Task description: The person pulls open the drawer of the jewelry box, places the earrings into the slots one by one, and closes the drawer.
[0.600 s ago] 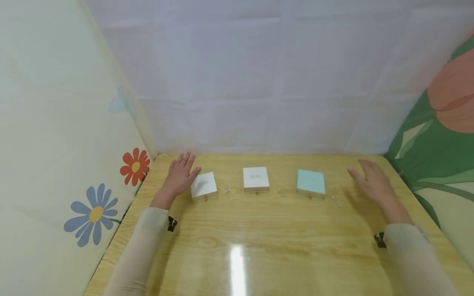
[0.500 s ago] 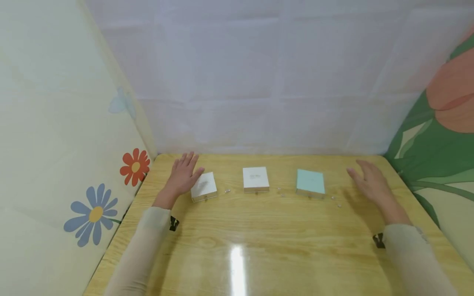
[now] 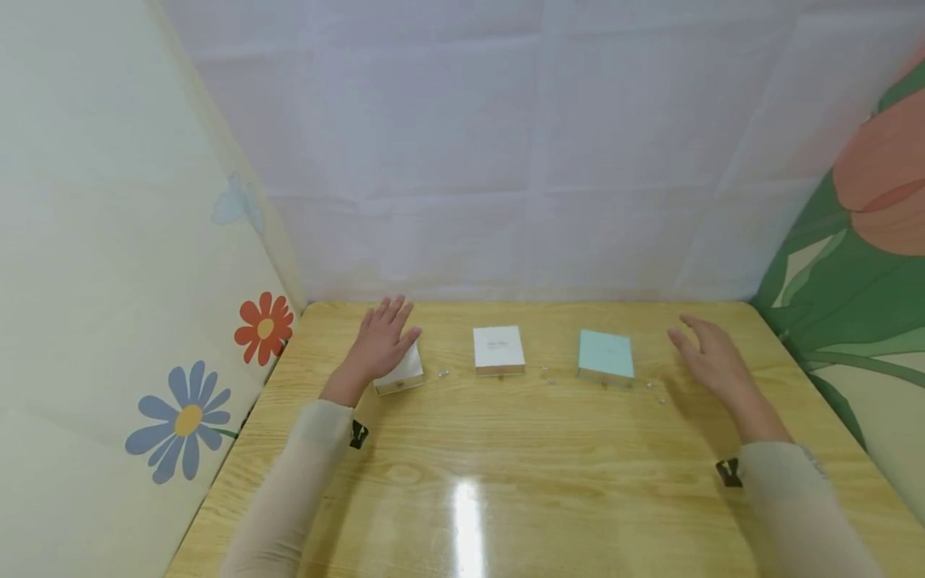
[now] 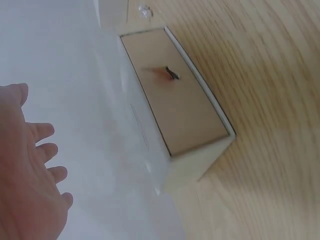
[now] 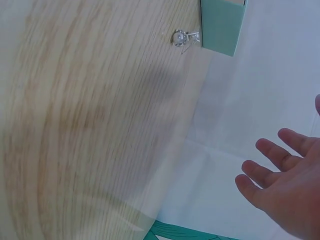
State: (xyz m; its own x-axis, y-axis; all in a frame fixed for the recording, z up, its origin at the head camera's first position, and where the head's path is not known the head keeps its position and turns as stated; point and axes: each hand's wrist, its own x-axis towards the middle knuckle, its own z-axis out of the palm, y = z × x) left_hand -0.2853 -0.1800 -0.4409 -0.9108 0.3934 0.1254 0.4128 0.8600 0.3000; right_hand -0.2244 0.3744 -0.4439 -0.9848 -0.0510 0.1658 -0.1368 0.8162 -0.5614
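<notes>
My left hand (image 3: 379,343), fingers straight, hovers over the left white box (image 3: 405,376) and hides part of its top. In the left wrist view the palm (image 4: 30,185) appears apart from this box, whose tan drawer front (image 4: 175,97) carries a small dark-and-orange pull tab (image 4: 172,73). My right hand (image 3: 714,361) is held relaxed and holds nothing, to the right of the mint box (image 3: 605,353). A sparkling piece of jewellery (image 5: 180,38) lies beside the mint box (image 5: 221,25) in the right wrist view; its exact kind is unclear.
A second white box (image 3: 499,348) with faint print stands mid-table. Small shiny pieces lie between the boxes, such as one silvery piece (image 3: 444,373) near the left box. The wooden table (image 3: 549,474) meets a white cloth backdrop (image 3: 491,201); flowered panels flank both sides.
My left hand has moved right, covering more of the left white box. The right hand has shifted slightly left. Boxes and shiny pieces have stayed put.
</notes>
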